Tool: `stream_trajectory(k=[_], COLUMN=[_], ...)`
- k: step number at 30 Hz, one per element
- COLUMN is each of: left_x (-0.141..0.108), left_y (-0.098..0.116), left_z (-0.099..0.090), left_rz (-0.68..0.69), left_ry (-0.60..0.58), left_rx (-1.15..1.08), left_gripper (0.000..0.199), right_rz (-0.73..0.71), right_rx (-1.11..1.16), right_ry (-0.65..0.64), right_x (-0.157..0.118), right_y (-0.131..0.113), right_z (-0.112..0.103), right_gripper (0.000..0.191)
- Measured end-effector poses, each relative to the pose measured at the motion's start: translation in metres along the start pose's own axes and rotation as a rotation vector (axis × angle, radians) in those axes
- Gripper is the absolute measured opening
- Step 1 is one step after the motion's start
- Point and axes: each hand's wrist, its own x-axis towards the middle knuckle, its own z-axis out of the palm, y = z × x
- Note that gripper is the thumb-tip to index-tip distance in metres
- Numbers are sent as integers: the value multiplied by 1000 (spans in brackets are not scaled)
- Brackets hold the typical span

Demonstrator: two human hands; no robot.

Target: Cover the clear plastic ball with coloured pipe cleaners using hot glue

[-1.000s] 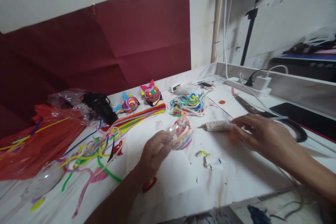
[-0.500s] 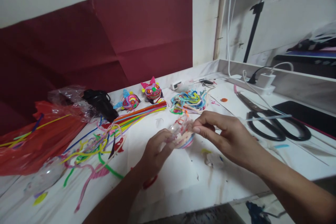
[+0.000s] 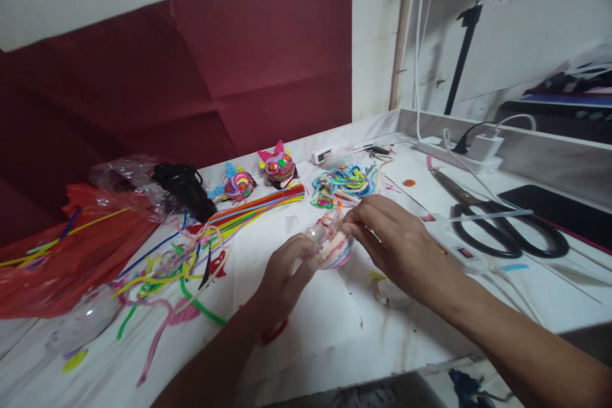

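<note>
My left hand (image 3: pixel 287 274) grips the left side of a clear rounded piece (image 3: pixel 329 243) with pink, white and blue stripes on its lower right side. The fingers of my right hand (image 3: pixel 387 236) are pinched together at its upper right edge; whatever lies between those fingertips is too small to make out. A small orange bit shows at the top of the piece. Beneath both hands lies a white sheet of paper (image 3: pixel 310 325). Two colourful animal-face pieces, one with pink ears (image 3: pixel 278 167) and one with blue ears (image 3: pixel 238 185), stand farther back.
Bundled fuzzy sticks (image 3: pixel 262 204) and a tangle of them (image 3: pixel 186 268) lie left, near a red plastic bag (image 3: pixel 95 242). Blue and yellow strands (image 3: pixel 349 182) sit behind. Right are black-handled scissors (image 3: pixel 482 223), a phone (image 3: pixel 549 204) and a power strip (image 3: pixel 478 156).
My right hand has shifted left over the clear piece, uncovering a white device with a red switch behind it. My left hand has barely moved.
</note>
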Motion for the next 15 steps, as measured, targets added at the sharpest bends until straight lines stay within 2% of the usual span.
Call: stream_trajectory(k=[6, 10, 13, 15], left_x=[0, 1, 2, 3], left_y=[0, 1, 3, 4], left_z=[-1, -2, -3, -4], left_rz=[-19, -42, -74, -107], left_ry=[-13, -21, -37, -59], left_rx=[5, -2, -31, -67], left_gripper=[20, 23, 25, 26], right_rz=[-5, 45, 53, 30], right_rx=[-47, 35, 90, 132], right_ry=[41, 42, -7, -100], right_x=[-3, 0, 8, 14], right_y=[1, 5, 13, 20], right_z=[7, 4, -3, -7], right_gripper=[14, 11, 22, 31])
